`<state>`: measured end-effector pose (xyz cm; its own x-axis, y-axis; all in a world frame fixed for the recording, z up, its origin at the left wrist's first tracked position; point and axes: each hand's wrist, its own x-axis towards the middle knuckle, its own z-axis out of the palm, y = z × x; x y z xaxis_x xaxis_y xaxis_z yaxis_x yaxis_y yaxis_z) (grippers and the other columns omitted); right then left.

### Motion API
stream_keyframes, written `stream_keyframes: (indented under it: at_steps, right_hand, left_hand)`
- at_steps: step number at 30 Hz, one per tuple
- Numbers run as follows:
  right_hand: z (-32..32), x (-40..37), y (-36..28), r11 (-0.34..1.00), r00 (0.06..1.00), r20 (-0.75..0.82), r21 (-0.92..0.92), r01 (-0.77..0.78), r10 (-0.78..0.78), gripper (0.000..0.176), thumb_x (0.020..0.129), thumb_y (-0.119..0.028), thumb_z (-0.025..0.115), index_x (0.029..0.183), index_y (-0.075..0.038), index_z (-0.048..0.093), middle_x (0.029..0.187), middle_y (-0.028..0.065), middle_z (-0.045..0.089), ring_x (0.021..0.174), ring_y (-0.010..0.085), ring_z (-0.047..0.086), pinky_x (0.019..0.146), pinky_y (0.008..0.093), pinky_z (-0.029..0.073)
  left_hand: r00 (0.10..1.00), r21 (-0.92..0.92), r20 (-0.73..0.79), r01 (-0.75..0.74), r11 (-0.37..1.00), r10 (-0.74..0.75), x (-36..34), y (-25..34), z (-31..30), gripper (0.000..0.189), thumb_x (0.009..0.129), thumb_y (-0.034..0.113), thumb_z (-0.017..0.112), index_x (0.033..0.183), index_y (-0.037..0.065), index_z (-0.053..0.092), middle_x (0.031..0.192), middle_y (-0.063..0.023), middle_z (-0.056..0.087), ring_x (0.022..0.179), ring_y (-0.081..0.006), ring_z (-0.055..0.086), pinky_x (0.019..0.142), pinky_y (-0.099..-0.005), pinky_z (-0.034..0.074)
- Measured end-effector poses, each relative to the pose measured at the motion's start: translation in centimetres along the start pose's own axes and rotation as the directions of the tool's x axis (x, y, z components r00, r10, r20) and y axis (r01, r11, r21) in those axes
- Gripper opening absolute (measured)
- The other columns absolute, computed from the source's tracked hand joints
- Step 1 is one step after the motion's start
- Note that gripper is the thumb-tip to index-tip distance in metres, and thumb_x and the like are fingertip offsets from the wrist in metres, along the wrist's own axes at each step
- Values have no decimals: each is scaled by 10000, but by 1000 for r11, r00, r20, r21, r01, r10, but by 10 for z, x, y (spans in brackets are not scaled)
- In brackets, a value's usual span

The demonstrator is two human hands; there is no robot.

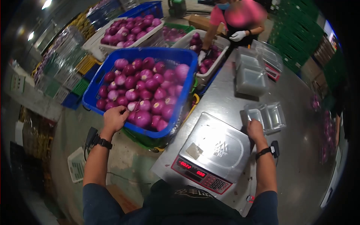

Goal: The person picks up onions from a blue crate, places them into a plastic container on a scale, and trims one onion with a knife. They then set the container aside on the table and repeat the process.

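At the near left rim of a blue crate (93, 85), my left hand (115, 119) has its fingers curled together beside the peeled red onions (143, 118). Whatever may be between those fingers is hidden. An open clear plastic clamshell box (275, 115) lies on the metal table, and my right hand (255, 131) grips its near left edge. Between my hands stands a digital scale (213, 146) with a bare steel pan. Its red display appears to read -0.022 and 0.00.
Stacked clear boxes (251, 80) stand farther back on the steel table (300, 150), near another red-edged scale (272, 73). Across from me a person in pink (217, 18) reaches into a white crate (224, 43) of onions. Another onion crate (159, 28) stands behind the blue one.
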<state>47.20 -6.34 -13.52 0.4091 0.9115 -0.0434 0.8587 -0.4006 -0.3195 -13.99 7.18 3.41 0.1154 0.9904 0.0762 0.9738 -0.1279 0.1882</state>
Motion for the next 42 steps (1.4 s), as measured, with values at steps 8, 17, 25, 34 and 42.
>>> stream_keyframes:
  at_steps: [8, 17, 25, 34, 42]
  right_hand:
    - [-30, 5, 28, 992, 973, -195, 71, -108, 120, 217, 860, -170, 772, 853, 15, 659, 810, 229, 703, 760, 395, 687, 718, 475, 538]
    - [-58, -98, -86, 986, 982, -189, 162, 40, -8, 353, 801, -201, 849, 743, -19, 552, 691, 156, 578, 616, 316, 539, 611, 424, 466]
    - [-64, -211, -223, 950, 952, 5, 72, 305, -306, 354, 678, -229, 888, 891, -51, 669, 801, 144, 645, 759, 362, 644, 684, 466, 519]
    - [-70, -200, -289, 891, 977, -165, 412, 191, -133, 373, 741, -194, 895, 1003, -15, 698, 948, 130, 701, 793, 294, 685, 733, 377, 552]
    - [-88, -149, -407, 684, 876, -373, 554, 475, -305, 887, 691, -186, 941, 1444, -29, 498, 1327, 213, 576, 1135, 328, 647, 920, 370, 565]
  left_hand:
    - [989, 29, 146, -5, 1000, 1, 10, 7, -13, 375, 848, 461, 655, 967, 132, 789, 842, -166, 734, 855, -394, 705, 774, -495, 534]
    - [723, -67, 602, -379, 923, 340, 74, 3, 0, 726, 771, 514, 811, 1320, 70, 643, 1342, -201, 612, 1201, -378, 639, 959, -465, 538]
    - [522, 212, 842, -554, 805, 137, 89, 47, 42, 991, 667, 681, 831, 1354, 21, 558, 1170, -212, 725, 1113, -391, 696, 969, -463, 546]
    - [514, -375, 733, -242, 895, 446, 132, 8, 19, 809, 732, 449, 810, 1351, -15, 574, 1155, -198, 712, 1062, -304, 706, 928, -395, 566]
    - [506, -831, 439, 543, 121, 743, 75, 38, -31, 661, 956, 434, 650, 1462, 34, 503, 1300, -140, 635, 1160, -241, 639, 1025, -371, 504]
